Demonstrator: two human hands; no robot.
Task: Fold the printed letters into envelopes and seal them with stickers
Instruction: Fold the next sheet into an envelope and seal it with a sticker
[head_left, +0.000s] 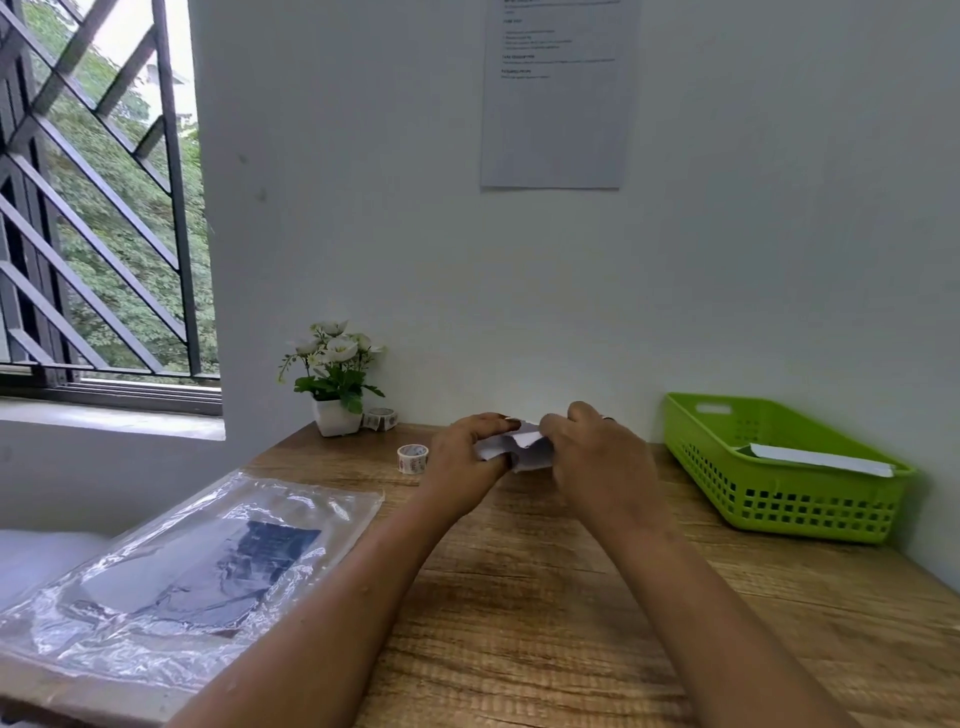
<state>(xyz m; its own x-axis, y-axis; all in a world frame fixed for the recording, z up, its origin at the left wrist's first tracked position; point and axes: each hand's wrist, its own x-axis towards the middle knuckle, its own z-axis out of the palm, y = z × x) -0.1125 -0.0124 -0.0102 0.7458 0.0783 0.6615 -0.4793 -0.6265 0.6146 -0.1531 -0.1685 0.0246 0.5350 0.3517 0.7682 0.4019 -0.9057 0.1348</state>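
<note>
Folded letter (514, 449) is gripped btwn left hand (462, 457) & right hand (597, 457), above desk (519, 597). Its edges are pinched by both hands' curled fingers.

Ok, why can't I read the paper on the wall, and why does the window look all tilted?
Head view: the wall sheet prints too small and soft to read; the wide-angle lens leans the window bars at the left edge; daylight glints off the plastic bag; the left hand and right hand gripping the folded letter look slightly soft.
</note>
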